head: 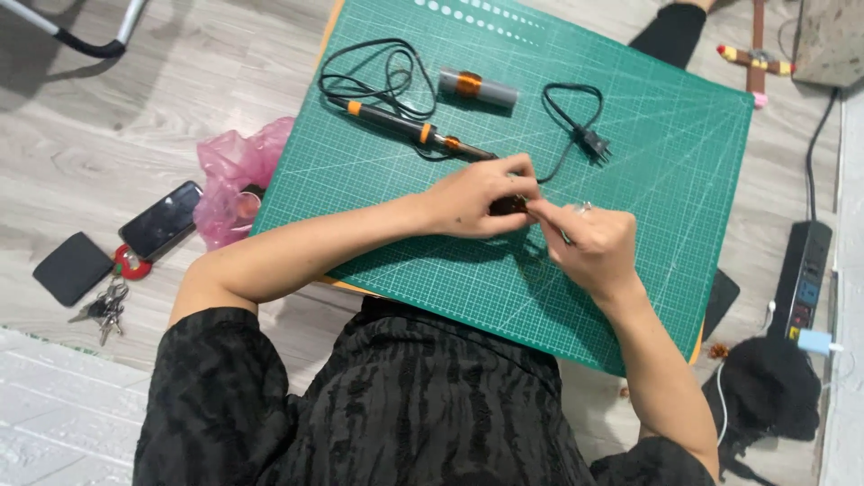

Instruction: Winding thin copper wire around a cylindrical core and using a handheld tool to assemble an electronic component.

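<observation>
Here a green cutting mat (630, 180) covers the tabletop. Above it the left hand (472, 198) and right hand (594, 243) meet, fingertips pinching a small dark part (509, 206) between them. Just behind lie a soldering iron (409, 129), its plug (594, 144) and a grey tube (477, 88).

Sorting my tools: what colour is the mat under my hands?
Green with a pale grid, the cutting mat; head view.

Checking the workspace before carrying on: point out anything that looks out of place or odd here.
Nothing looks damaged or spilled. The soldering iron lies unplugged on the green mat, its plug loose. A crumpled pink bag, phone and keys lie scattered on the floor.
</observation>
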